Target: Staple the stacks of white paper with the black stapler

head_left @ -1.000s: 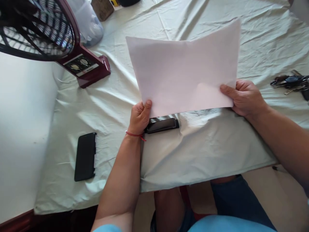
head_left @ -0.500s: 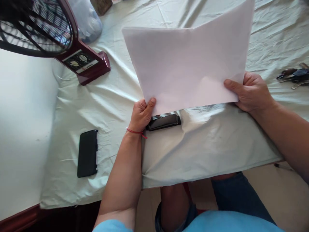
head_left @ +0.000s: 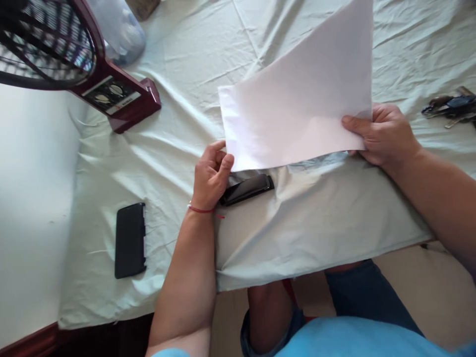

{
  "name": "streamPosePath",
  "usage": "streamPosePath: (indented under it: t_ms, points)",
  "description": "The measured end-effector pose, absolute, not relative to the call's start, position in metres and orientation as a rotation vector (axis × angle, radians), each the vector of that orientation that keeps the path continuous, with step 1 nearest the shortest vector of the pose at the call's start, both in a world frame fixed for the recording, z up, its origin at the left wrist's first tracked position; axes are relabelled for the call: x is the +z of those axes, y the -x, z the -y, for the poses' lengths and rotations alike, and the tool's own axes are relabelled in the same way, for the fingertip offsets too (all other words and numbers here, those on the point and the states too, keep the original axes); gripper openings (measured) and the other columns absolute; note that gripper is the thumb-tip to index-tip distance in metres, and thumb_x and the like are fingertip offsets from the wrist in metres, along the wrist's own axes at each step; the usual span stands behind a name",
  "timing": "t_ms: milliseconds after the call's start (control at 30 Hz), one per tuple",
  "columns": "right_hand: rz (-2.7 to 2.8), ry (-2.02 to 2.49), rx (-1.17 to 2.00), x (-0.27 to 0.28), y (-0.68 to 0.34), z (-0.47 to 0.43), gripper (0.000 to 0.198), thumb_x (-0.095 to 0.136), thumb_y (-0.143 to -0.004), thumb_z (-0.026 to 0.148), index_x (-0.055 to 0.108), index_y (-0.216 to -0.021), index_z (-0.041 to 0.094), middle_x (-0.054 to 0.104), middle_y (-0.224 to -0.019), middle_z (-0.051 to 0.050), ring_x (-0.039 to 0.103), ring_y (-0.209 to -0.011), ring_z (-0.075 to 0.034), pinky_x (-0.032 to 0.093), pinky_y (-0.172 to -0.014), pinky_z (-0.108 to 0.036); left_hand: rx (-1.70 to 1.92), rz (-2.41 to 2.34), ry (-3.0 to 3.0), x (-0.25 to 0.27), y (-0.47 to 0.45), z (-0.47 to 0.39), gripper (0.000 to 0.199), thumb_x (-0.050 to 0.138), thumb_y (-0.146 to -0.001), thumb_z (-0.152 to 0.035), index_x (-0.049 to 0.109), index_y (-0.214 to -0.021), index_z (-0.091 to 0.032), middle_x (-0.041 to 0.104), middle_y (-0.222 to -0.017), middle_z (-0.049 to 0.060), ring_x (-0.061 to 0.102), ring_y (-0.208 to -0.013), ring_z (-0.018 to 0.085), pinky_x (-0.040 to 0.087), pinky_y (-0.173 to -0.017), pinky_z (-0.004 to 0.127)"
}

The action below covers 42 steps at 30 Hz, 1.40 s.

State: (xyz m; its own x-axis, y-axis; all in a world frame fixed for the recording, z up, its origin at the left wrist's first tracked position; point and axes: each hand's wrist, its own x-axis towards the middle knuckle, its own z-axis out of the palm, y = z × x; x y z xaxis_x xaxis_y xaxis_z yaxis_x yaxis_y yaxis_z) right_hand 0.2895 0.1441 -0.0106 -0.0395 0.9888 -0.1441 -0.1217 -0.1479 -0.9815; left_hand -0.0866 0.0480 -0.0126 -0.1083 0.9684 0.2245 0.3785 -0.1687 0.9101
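Observation:
Several white paper sheets (head_left: 297,104) are held up in a loose stack above the table, with the left side bent and the upper right raised. My right hand (head_left: 390,134) grips their lower right corner, thumb on top and fingers underneath. At the lower left corner, my left hand (head_left: 211,173) pinches the edge between thumb and curled fingers; part of this grip is hidden. A glossy black oblong object (head_left: 247,189), perhaps a stapler, lies on the cloth beside my left hand, just below the paper's near edge.
A pale green cloth (head_left: 297,223) covers the table. On the left lies a black phone (head_left: 130,240). Behind it stands a dark red device with a mesh head (head_left: 121,96), near a translucent plastic container (head_left: 121,32). Keys (head_left: 451,109) lie at far right.
The paper's left side has folded down and shifted right, so its top edge now slopes. My left hand's fingers have loosened and moved slightly left. The right hand keeps its grip.

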Motion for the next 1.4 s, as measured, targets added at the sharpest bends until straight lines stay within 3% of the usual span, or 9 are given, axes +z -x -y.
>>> streamPosePath:
  t_ms: [100, 233, 400, 633, 800, 967, 1167, 1267, 1400]
  points:
    - [1.07, 1.218, 1.391, -0.01, -0.292, -0.149, 0.043, 0.11, -0.073, 0.038, 0.072, -0.072, 0.018, 0.069, -0.065, -0.002, 0.049, -0.05, -0.006, 0.034, -0.037, -0.019, 1.264, -1.464, -1.656, -0.006, 0.098, -0.037, 0.081, 0.095, -0.081, -0.088, 0.076, -0.135, -0.029, 0.077, -0.107, 0.005, 0.073, -0.098, 0.025, 0.06, -0.086, 0.035]
    - [1.075, 1.296, 1.359, -0.004, -0.29, -0.15, 0.044, 0.105, -0.083, 0.037, 0.069, -0.071, 0.017, 0.065, -0.062, -0.003, 0.049, -0.05, -0.006, 0.035, -0.038, -0.019, 0.963, -1.383, -1.826, 0.009, 0.109, -0.028, 0.063, 0.108, -0.073, -0.073, 0.086, -0.11, -0.027, 0.08, -0.117, 0.009, 0.073, -0.115, 0.031, 0.058, -0.105, 0.041]
    - [1.049, 1.364, 1.335, 0.002, -0.287, -0.151, 0.038, 0.096, -0.094, 0.023, 0.065, -0.073, 0.015, 0.062, -0.064, -0.001, 0.048, -0.046, -0.004, 0.034, -0.035, -0.017, 0.841, -1.334, -1.763, 0.017, 0.11, -0.026, 0.033, 0.103, -0.085, -0.053, 0.094, -0.102, -0.026, 0.082, -0.105, 0.008, 0.075, -0.1, 0.028, 0.056, -0.091, 0.04]
    - [1.022, 1.304, 1.404, 0.0, -0.29, -0.154, 0.044, 0.103, -0.087, 0.026, 0.061, -0.077, 0.016, 0.059, -0.064, 0.005, 0.048, -0.043, -0.003, 0.035, -0.032, -0.015, 1.046, -1.522, -1.772, 0.006, 0.117, -0.027, 0.015, 0.093, -0.085, -0.035, 0.092, -0.099, -0.028, 0.08, -0.099, 0.003, 0.073, -0.096, 0.025, 0.052, -0.085, 0.039]
    - [0.97, 1.288, 1.422, -0.002, -0.292, -0.156, 0.042, 0.104, -0.081, 0.022, 0.063, -0.076, 0.017, 0.059, -0.062, 0.006, 0.047, -0.04, -0.005, 0.034, -0.029, -0.019, 1.103, -1.532, -1.81, 0.0, 0.124, -0.029, 0.016, 0.092, -0.085, -0.031, 0.091, -0.1, -0.029, 0.079, -0.103, 0.002, 0.073, -0.1, 0.025, 0.055, -0.095, 0.04]
    - [1.019, 1.21, 1.466, -0.01, -0.302, -0.16, 0.052, 0.113, -0.068, 0.034, 0.063, -0.075, 0.018, 0.057, -0.06, 0.005, 0.048, -0.046, -0.004, 0.036, -0.033, -0.016, 1.119, -1.532, -1.813, -0.003, 0.13, -0.029, 0.017, 0.092, -0.083, -0.031, 0.091, -0.101, -0.029, 0.078, -0.104, 0.002, 0.072, -0.1, 0.025, 0.054, -0.095, 0.04]
    - [1.058, 1.228, 1.46, -0.019, -0.307, -0.163, 0.047, 0.111, -0.073, 0.036, 0.069, -0.079, 0.017, 0.058, -0.062, 0.002, 0.049, -0.053, -0.004, 0.038, -0.038, -0.014, 1.165, -1.534, -1.748, -0.011, 0.129, -0.032, 0.013, 0.083, -0.089, -0.038, 0.087, -0.097, -0.028, 0.078, -0.106, 0.005, 0.072, -0.108, 0.029, 0.057, -0.102, 0.042]
    - [1.068, 1.231, 1.451, -0.021, -0.308, -0.163, 0.043, 0.109, -0.076, 0.034, 0.071, -0.08, 0.016, 0.058, -0.063, 0.002, 0.05, -0.053, -0.005, 0.038, -0.039, -0.014, 1.18, -1.576, -1.771, -0.016, 0.126, -0.035, 0.025, 0.076, -0.103, -0.047, 0.084, -0.09, -0.026, 0.079, -0.1, 0.007, 0.073, -0.108, 0.029, 0.056, -0.105, 0.044]
    - [1.086, 1.25, 1.454, -0.02, -0.309, -0.165, 0.042, 0.107, -0.08, 0.032, 0.068, -0.078, 0.015, 0.057, -0.063, 0.002, 0.048, -0.051, -0.004, 0.037, -0.039, -0.014, 1.221, -1.608, -1.772, -0.021, 0.124, -0.038, 0.033, 0.085, -0.101, -0.052, 0.083, -0.082, -0.025, 0.076, -0.099, 0.007, 0.071, -0.102, 0.027, 0.055, -0.1, 0.042]
